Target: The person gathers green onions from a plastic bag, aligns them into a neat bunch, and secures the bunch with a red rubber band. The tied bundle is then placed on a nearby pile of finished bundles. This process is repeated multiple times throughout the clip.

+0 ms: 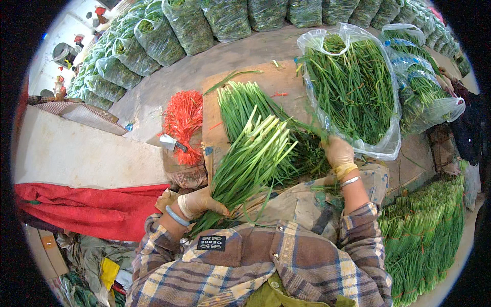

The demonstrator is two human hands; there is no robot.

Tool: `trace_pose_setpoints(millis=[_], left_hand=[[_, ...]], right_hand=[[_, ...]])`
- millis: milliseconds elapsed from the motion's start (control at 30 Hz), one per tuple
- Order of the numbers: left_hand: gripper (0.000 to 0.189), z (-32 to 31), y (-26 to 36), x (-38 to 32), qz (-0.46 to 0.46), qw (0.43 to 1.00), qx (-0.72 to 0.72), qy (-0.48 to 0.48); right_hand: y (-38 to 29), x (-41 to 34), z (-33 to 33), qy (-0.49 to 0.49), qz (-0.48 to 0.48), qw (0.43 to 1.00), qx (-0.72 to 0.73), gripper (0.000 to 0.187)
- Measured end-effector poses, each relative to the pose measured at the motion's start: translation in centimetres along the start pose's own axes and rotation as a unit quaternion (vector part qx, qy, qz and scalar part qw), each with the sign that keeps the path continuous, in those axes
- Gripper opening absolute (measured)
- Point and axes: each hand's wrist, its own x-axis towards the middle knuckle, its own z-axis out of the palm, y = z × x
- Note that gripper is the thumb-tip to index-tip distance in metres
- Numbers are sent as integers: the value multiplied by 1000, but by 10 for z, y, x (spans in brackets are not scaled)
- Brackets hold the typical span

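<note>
My left hand (pixel 203 203), in a thin glove, is closed around the lower part of a bunch of long green leafy stalks (pixel 253 153), probably garlic chives, whose pale ends fan up and right. My right hand (pixel 338 153), gloved too, is at the near left edge of an open clear plastic bag (pixel 397 134) full of loose greens; its fingers are partly hidden and blurred, with green leaves beside them. Another pile of greens (pixel 241 103) lies on the brown board (pixel 215 88) behind the held bunch.
Red plastic ties (pixel 182 119) and a knife (pixel 173 143) lie left of the board. Filled plastic bags (pixel 226 23) line the far side. Tied bundles (pixel 425 238) stand at right, near a co-worker's arm (pixel 448 78). Red cloth (pixel 92 207) and a pale slab (pixel 92 153) are at left.
</note>
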Motion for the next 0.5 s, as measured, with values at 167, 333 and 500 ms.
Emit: trace_pose_setpoints(millis=[167, 333, 500], left_hand=[[84, 8, -3, 0, -22, 999, -44, 8], [83, 11, -11, 15, -1, 1000, 29, -2], [79, 8, -22, 8, 24, 993, 74, 83]], right_hand=[[-19, 8, 0, -26, -72, 880, 469, 39], [-16, 34, -25, -20, -42, 850, 525, 23], [0, 7, -57, 251, -74, 952, 157, 18]])
